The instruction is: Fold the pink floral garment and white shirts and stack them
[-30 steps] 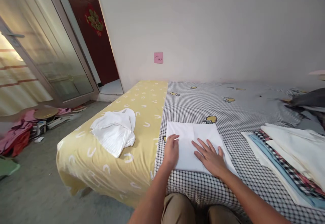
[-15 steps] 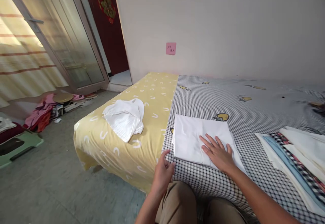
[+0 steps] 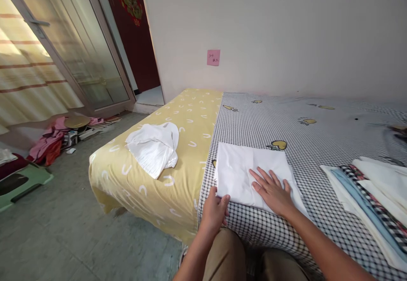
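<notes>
A folded white cloth [image 3: 237, 166] lies on the checkered bed cover [image 3: 254, 124] in front of me. My right hand [image 3: 273, 192] rests flat on its right half, fingers spread. At the cloth's near left corner is my left hand [image 3: 216, 209], with thumb and fingertips closed on that corner; part of the fingers is hidden. A crumpled white garment [image 3: 154, 147] sits to the left on the yellow bed cover [image 3: 187, 145].
On the right lies a stack of folded clothes [image 3: 369, 196], white, blue and checkered. A green stool [image 3: 32, 183] and a pile of pink and red items [image 3: 52, 139] are on the floor at left. A pink note [image 3: 213, 57] is on the wall.
My left hand has moved right and onto the cloth's near left corner, its fingers closing there. My right hand has stayed flat on the cloth. The view has shifted slightly.
</notes>
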The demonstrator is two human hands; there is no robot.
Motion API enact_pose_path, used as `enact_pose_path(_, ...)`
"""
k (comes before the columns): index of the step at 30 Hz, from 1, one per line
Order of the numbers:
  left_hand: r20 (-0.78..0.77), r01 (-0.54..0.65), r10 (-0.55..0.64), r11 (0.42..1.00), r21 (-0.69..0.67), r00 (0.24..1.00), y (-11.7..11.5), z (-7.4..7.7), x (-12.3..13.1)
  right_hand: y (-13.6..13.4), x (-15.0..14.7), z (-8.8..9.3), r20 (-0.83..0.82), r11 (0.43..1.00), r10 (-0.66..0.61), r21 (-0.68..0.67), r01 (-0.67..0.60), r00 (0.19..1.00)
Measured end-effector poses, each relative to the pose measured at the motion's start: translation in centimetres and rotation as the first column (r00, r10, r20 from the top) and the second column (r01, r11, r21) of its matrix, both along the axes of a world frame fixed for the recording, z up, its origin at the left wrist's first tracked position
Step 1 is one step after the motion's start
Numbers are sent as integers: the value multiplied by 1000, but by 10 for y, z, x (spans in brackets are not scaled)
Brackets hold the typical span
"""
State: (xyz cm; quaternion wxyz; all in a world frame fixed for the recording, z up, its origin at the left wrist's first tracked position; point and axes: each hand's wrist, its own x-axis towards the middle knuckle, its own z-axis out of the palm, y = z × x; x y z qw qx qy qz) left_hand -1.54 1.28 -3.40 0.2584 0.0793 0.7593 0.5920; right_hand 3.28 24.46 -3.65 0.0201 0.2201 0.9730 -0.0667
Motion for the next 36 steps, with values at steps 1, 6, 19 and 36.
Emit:
enact_pose_path(1,-20,-3,2,999,-52,1000,0,1,-1,0,0,0,3,1000,-1,-2,1,1000)
enact_pose_path(6,-166,-43,-14,942,-332,986,-2,11,-7,0,-1,-1,-9,1000,1,5,-1,1000)
enact_pose_path(19,-303,-175,-22,774,-608,953,-7,23,-17,-3,-1,3,-60,999,12,-51,-15,998)
enact_pose_path(36,-913,-378,-357,831,-408,199,57,53,-1,-9,-3,10,-302,978,6,-197,-68,953)
